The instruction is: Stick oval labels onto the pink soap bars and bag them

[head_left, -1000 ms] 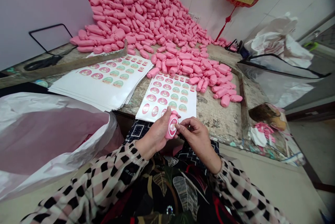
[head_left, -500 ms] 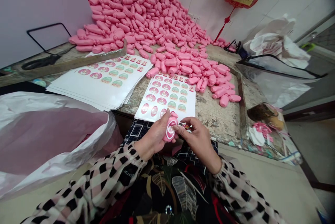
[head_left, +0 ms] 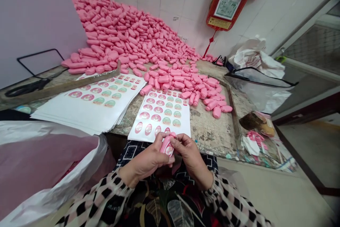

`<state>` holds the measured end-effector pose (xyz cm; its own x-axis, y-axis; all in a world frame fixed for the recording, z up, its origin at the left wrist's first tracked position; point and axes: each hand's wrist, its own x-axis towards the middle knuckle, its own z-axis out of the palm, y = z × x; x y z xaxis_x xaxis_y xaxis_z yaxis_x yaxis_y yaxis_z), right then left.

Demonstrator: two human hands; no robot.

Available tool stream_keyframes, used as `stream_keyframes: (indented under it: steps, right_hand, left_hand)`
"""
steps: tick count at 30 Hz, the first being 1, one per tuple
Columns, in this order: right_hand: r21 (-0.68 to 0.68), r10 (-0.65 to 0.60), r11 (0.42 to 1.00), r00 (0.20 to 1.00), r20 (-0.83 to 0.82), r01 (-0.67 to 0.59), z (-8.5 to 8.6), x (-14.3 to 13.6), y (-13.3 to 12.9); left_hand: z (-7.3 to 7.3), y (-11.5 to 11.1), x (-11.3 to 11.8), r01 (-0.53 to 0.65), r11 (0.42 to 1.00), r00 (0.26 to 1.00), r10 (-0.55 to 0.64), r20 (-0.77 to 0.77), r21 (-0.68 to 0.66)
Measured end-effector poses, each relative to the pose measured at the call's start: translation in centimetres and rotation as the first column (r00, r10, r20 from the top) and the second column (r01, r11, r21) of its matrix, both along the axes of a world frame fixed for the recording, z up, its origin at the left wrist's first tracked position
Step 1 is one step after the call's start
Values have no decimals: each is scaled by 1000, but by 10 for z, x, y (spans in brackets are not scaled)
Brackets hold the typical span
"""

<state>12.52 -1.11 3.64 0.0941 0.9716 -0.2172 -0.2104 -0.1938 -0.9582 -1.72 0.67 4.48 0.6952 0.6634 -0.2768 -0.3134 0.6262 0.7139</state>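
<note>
1. Clock positions read from the held pink bottle (head_left: pixel 166 146), 12 pointing away from the wearer.
2. Left hand (head_left: pixel 152 157): enters from 8 o'clock, fingers curled round the bottle, thumb across its lower end.
3. Right hand (head_left: pixel 188 153): enters from 4 o'clock, fingers half bent, thumb against the bottle's right side. Remaining fingertips partly hidden; cannot tell whether it pinches or merely presses.
4. Bottle is above the lap (head_left: pixel 129 151), by the table's near edge; tilted, neck toward 1 o'clock, printed oval label facing upward.
5. Sticker sheet (head_left: pixel 159 113) at 11 to 12 o'clock; its near edge lies just beyond the hands.
6. Paper stack (head_left: pixel 71 113) at 10; white bag (head_left: pixel 66 181) at 9, near the left forearm.
7. Bottle heap (head_left: pixel 127 35) at 11; loose bottles (head_left: pixel 186 83) at 1 reach the sheet's far edge.
8. From 1 to 2, worn tabletop (head_left: pixel 204 131) extends rightward from the sheet to a wooden strip (head_left: pixel 233 117).
</note>
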Motion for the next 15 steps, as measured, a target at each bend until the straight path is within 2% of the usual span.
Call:
stream_keyframes:
  steps: [4,7,9,11,13,15]
  right_hand:
    - [21,13,1000,992,129,-16,-7,-5,-5]
    - [2,113,993,955,274,-119,-8,-2,-7]
    - [9,163,984,911,379,-180,-6,9,0]
    - [30,153,981,863,481,-191,-2,30,18]
    - [83,63,987,797,601,-140,4,57,48]
    - [162,-84,985,655,751,-59,12,84,82]
  left_hand:
    - [-8,-1,-7,-15,991,996,28,91,-133]
    - [-11,0,-19,1,983,994,19,105,-186]
    - [-8,1,-34,16,985,997,-3,73,-173]
    - [-1,2,-52,-5,988,1000,5,-3,-153]
    - [4,3,-75,-86,986,990,68,-125,-144]
    - [5,3,-100,-205,974,951,173,-256,-102]
